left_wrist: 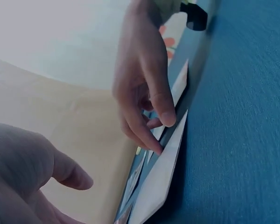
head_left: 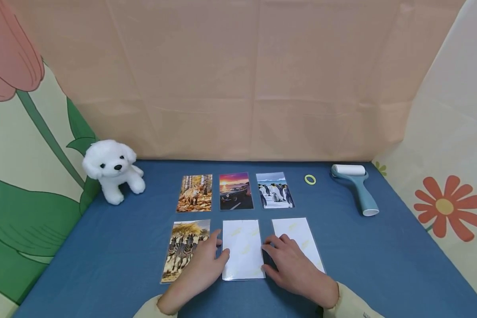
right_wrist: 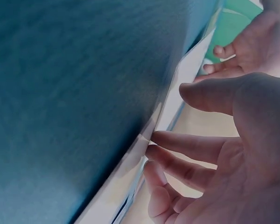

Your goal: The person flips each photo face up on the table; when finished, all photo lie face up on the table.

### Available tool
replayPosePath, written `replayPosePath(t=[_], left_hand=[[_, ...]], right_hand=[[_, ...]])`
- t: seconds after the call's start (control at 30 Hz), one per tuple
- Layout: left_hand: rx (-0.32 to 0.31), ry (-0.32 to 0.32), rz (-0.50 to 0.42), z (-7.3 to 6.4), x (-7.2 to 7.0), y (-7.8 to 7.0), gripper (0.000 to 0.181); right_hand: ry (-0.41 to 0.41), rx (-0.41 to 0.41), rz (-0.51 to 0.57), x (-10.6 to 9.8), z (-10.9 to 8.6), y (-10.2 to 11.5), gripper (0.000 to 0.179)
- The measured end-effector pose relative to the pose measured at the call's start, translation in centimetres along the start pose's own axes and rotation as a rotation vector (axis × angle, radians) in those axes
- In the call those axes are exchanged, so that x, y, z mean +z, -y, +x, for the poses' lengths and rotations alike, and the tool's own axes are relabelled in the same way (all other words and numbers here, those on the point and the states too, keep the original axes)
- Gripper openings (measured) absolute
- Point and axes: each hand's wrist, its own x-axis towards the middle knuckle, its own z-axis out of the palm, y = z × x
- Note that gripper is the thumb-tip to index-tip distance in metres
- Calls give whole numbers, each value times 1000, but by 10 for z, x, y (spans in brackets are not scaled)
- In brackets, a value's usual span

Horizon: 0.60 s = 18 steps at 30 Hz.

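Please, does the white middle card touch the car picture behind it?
Apart. The head view shows a strip of blue cloth between the white middle card and the car picture.

Glossy cards (head_left: pixel 243 249), matt tbl cloth (head_left: pixel 83 260), fluffy dog (head_left: pixel 114 170), plas. roller (head_left: pixel 361 191)

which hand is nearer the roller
Right. The right hand is left of and in front of the roller, at the front middle card's right edge; the left hand is farther off, by that card's left edge.
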Motion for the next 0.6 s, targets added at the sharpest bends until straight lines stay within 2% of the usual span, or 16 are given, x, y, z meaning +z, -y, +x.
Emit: replayPosePath(t=[0.13,0.33,0.47,0.6], left_hand=[[16,-35,-29,-3,-2,-3,59],[1,-95,-72,-7,-4,-15,60],[20,-109,-93,-7,-4,-24,58],[63,-101,-170,-4,-4,-32,57]], right_hand=[[5,-15,44,-3,2,-1,34],[38,-30,151,-9,6,-2,24],[72,15,260,-11,9,-2,28],[71,74,405,-14,11,-2,35]])
